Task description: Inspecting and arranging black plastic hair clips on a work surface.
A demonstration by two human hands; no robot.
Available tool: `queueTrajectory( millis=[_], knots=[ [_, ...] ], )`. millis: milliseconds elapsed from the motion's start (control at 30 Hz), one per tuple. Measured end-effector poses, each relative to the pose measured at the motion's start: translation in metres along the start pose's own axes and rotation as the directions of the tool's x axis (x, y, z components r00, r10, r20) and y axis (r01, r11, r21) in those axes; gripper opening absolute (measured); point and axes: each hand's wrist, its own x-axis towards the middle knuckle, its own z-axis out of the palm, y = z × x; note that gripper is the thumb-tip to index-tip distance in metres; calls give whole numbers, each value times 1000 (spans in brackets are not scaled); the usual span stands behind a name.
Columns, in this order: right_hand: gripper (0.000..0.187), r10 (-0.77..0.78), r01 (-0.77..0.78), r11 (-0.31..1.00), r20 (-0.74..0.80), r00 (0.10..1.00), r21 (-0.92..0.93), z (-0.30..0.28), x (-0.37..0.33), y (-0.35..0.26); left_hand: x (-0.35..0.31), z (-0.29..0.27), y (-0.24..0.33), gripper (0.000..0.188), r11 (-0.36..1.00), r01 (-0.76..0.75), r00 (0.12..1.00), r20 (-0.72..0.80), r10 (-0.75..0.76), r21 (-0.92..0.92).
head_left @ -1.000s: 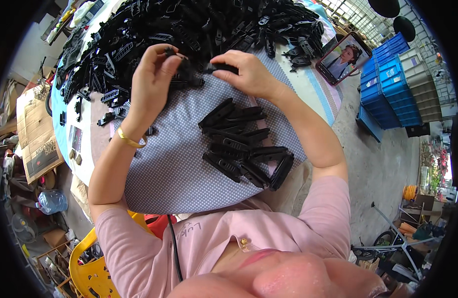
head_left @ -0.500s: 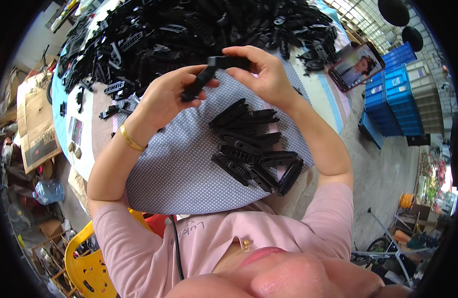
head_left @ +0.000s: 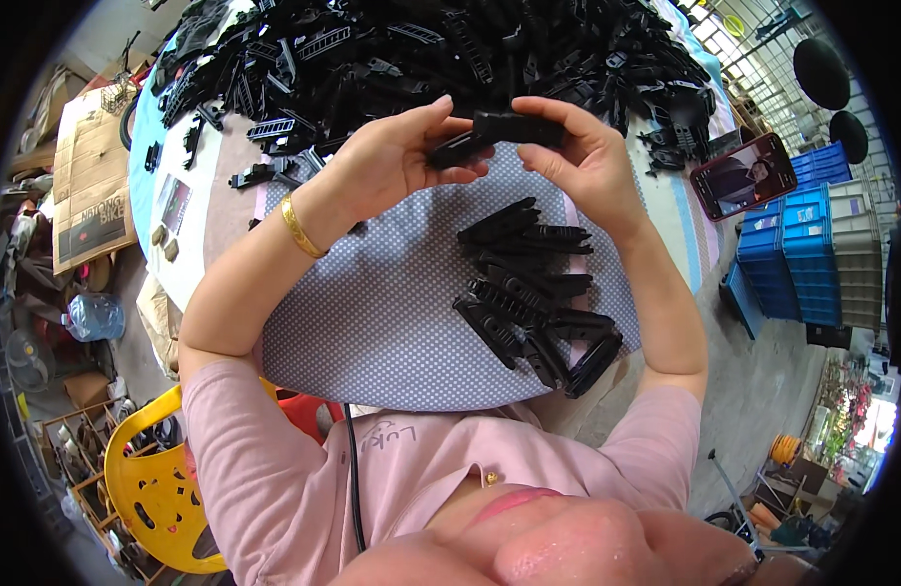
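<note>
Over the table, both hands are on a dark, angled black plastic part (head_left: pixel 518 129). My right hand (head_left: pixel 592 168) pinches its right end between thumb and fingers. My left hand (head_left: pixel 397 161) has its fingers curled round the lower left arm of the part, thumb raised. Whether this is one bent part or two pieces put together, I cannot tell. Nearer to me, a loose group of long black plastic parts (head_left: pixel 528 293) lies on the dotted grey cloth (head_left: pixel 372 322). Some of them show slots and ridges.
A big heap of black plastic parts (head_left: pixel 411 59) covers the table's far side. A phone (head_left: pixel 743 176) with a lit screen stands at the right edge. Beyond it are stacked blue crates (head_left: pixel 807 244). A yellow chair (head_left: pixel 157 498) is at lower left, a cardboard sheet (head_left: pixel 91 186) further up.
My view has shifted, so the table sits differently in it. The part in my hands has turned and its left arm lies flatter. My left thumb has lifted off it.
</note>
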Motion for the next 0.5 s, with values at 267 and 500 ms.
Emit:
queueTrajectory(
  millis=[267, 500],
  knots=[
    [38, -186, 302, 856, 295, 937, -421, 3, -2, 3, -3, 11, -2, 53, 990, -24, 999, 34, 20, 140],
    [37, -191, 316, 753, 267, 945, -578, 6, -4, 0, -9, 10, 3, 46, 707, -143, 990, 112, 91, 692]
  ],
)
